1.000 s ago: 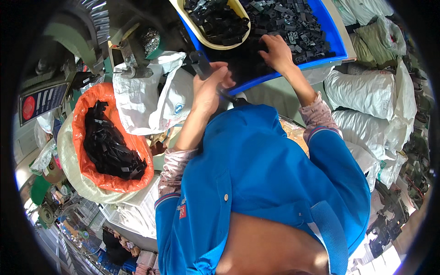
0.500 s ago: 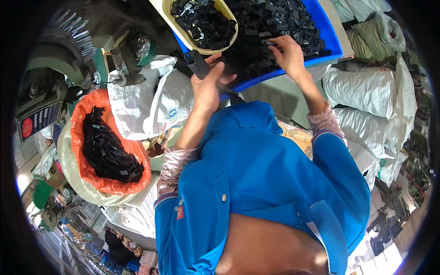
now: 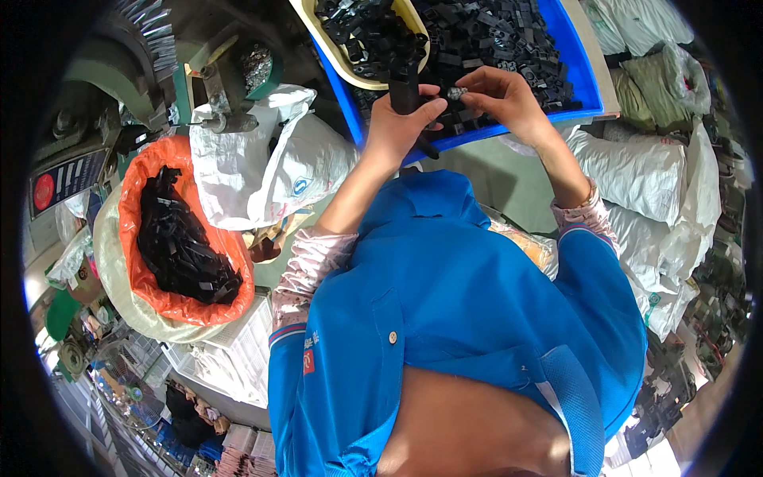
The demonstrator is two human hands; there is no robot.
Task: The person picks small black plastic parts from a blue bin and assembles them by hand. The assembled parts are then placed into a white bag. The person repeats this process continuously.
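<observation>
My left hand (image 3: 397, 127) is closed around a long black plastic part (image 3: 404, 94), which stands nearly upright from the grip. Between thumb and fingertips, my right hand (image 3: 513, 105) pinches a small silvery-grey metal-looking piece (image 3: 457, 93); its exact kind is too small to tell. The two hands are close together but apart, over the near side of a blue tray (image 3: 520, 123) heaped with small black blocky parts (image 3: 497, 40). A cream-yellow tub (image 3: 424, 60), filled with shiny black pieces, sits at the tray's left, just beyond my left hand.
Left of my left arm stands a white woven sack (image 3: 270, 171). Beside it, an orange-lined sack (image 3: 131, 230) holds black strips. Machinery with a metal arm (image 3: 226, 123) and a green container of metal bits (image 3: 258, 70) are at far left. White sacks (image 3: 636, 167) pile up on the right.
My left hand has moved right, turning the black part more upright. My right hand has come left toward it, with the small grey piece now plainly visible in its fingertips. The view has shifted slightly.
</observation>
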